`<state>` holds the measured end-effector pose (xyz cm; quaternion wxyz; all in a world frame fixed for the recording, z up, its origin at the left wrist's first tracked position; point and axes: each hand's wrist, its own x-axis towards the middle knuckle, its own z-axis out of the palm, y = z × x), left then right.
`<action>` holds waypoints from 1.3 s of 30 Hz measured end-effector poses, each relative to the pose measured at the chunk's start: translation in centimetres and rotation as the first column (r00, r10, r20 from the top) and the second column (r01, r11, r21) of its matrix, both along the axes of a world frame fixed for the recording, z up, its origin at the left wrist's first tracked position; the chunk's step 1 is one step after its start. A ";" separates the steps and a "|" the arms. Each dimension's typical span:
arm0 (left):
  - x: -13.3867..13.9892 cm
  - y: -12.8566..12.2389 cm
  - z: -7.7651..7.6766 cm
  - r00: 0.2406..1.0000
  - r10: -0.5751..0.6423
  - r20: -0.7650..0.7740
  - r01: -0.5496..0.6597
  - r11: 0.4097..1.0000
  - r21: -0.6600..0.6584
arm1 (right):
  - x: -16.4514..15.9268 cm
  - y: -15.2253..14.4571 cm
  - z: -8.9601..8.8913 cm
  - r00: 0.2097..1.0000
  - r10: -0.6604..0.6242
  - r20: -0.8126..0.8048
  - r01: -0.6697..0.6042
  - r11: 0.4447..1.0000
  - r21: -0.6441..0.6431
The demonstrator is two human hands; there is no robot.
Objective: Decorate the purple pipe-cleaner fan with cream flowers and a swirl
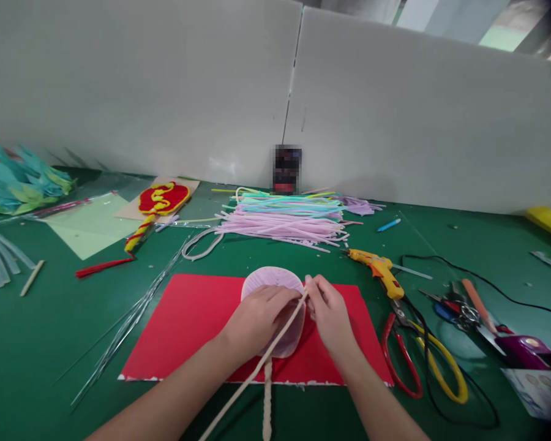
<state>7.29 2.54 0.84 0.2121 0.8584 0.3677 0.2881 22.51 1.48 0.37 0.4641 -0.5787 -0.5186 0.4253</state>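
A lavender fan-shaped piece (275, 278) with a pale rim lies over a red sheet (183, 331). From its lower edge a braided cream handle (267, 398) runs toward me. My left hand (261, 315) is across the fan, its fingers curled on the right part of it; the thumb is hidden. At the fan's right rim, my right hand (327, 306) pinches a long cream pipe cleaner (275, 343) between thumb and forefinger. The pipe cleaner's free length slants down to the lower left, crossing above the fan and the handle.
Bundled lavender and turquoise pipe cleaners (284, 226) lie behind the sheet. A yellow glue gun (379, 269), red-and-yellow-handled scissors (399, 343) and a black cord (441, 392) are at right. At left are a red-and-yellow fan (165, 199), thin wires (133, 315) and green paper (85, 226).
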 end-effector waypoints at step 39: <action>-0.4 1.4 0.4 0.719 0.450 0.529 -0.018 0.773 -0.634 | -0.2 0.1 0.6 0.889 0.128 -0.440 -0.181 0.980 -0.080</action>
